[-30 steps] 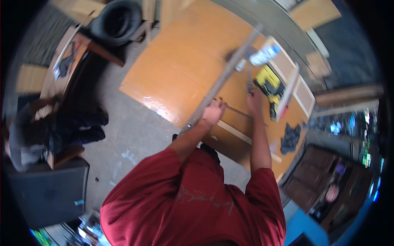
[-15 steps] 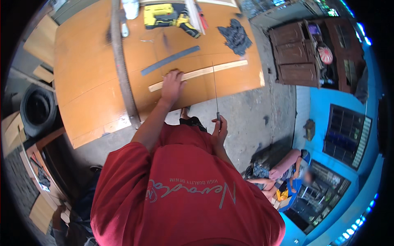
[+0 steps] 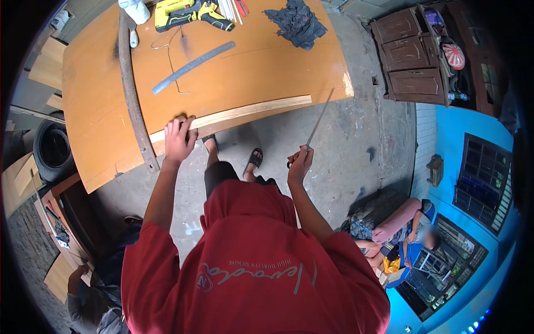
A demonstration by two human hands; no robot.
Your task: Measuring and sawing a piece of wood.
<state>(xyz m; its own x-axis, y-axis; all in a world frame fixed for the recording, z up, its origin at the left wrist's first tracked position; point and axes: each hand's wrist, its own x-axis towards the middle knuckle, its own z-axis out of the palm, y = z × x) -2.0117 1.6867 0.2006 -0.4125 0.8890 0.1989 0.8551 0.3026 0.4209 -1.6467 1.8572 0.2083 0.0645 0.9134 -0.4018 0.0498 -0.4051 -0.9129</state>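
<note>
My left hand (image 3: pixel 178 137) presses flat on the near end of a long pale wooden strip (image 3: pixel 253 109) that lies along the front edge of the orange board table (image 3: pixel 267 61). My right hand (image 3: pixel 300 162) is off the table, above the concrete floor, closed on the handle of a thin metal blade (image 3: pixel 319 118) that points up toward the table's right corner. A dark curved metal bar (image 3: pixel 131 89) runs across the table just left of my left hand.
On the table lie a grey flat bar (image 3: pixel 192 67), a yellow power drill (image 3: pixel 183 12), a dark cloth (image 3: pixel 296 22) and a white bottle (image 3: pixel 135 9). A tyre (image 3: pixel 53 151) stands left. Brown cabinets (image 3: pixel 414 53) stand right. A person (image 3: pixel 397 231) sits at lower right.
The view has swung so the table sits farther up. My left hand stays on the wooden strip; my right hand has moved right and up, holding the thin blade away from the board.
</note>
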